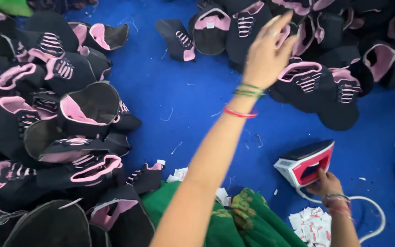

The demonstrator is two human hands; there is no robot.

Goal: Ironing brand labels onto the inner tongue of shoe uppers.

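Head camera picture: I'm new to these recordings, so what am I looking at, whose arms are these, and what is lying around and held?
The one picture comes from a camera worn on a person's head, looking down at their own two bare arms above a blue surface. The left hand, with bangles at the wrist, reaches out open over a heap of black and pink shoe uppers and holds nothing. The right hand grips the handle of a red and white clothes iron; its white cord loops beside it. A second heap of uppers lies to the left, small white tags near the iron, and green cloth at the bottom.
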